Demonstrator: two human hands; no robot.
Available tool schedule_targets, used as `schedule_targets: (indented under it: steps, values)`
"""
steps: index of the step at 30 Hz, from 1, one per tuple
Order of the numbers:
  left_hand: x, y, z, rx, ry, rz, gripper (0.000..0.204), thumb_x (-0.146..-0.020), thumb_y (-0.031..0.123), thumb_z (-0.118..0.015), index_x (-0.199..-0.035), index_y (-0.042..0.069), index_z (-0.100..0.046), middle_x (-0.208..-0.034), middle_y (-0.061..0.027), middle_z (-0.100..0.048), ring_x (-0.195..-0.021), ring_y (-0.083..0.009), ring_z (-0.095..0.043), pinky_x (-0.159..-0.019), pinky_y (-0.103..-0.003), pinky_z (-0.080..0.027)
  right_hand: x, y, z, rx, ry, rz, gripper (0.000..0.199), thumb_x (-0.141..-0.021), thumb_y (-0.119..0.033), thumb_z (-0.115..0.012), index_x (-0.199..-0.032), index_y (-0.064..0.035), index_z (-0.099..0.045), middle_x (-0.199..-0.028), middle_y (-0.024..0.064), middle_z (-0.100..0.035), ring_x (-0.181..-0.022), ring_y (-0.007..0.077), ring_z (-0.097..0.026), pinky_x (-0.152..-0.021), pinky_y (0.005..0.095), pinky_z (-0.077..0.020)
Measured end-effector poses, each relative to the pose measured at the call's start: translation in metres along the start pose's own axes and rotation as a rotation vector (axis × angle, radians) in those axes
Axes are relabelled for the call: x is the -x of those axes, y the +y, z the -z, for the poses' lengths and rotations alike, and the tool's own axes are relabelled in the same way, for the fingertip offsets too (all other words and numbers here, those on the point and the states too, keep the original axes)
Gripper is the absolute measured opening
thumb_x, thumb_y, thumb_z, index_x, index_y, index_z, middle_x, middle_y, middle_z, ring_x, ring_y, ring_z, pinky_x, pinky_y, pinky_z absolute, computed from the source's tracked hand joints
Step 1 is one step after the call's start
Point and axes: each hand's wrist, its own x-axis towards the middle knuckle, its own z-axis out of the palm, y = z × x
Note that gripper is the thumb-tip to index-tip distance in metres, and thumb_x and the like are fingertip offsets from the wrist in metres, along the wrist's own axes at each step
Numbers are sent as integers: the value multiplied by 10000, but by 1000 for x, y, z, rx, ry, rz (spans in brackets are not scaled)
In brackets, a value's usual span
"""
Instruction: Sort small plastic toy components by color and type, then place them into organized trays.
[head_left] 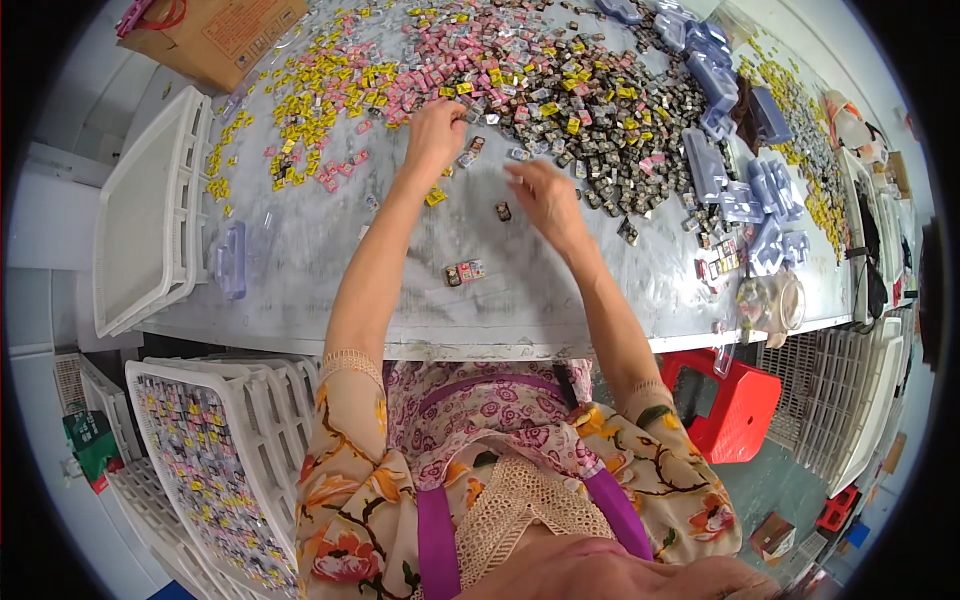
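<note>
A wide pile of small flat pieces in pink, yellow and black covers the far part of the grey table. My left hand reaches to the pile's near edge, its fingers drawn together; what they hold, if anything, is hidden. To its right, my right hand hovers over the table with bent fingers and thumb close together; I cannot make out anything between the slightly blurred fingertips. Below it lies a single black piece. A short row of black and pink pieces sits nearer to me.
Clear bluish plastic trays are heaped at the right, with another at the left. A white crate leans at the left edge near a cardboard box. Below stand a filled tray and a red stool.
</note>
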Motion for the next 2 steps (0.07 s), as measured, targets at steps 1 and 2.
schedule_targets:
  steps: [1,2]
  values:
    - [1,9,7,182,-1,123,250,-796,154,-711,-1028,71,-747,-1053,-216,-700,-914,-340,-699,-803,-402,-561,-15,7,0,36,68,-42,250,-844,-14,-669,-1092,-30,-703,-982,124,-672,-795,322,-669,-750,366,-544]
    - [4,6,12,169,2,130,250,-796,154,-711,-1028,71,-747,-1053,-216,-700,-914,-340,-699,-803,-402,-561,-34,10,-7,38,43,-3,253,-848,-36,-676,-1099,-34,-706,-1023,162,-671,-854,316,-685,-752,374,-548]
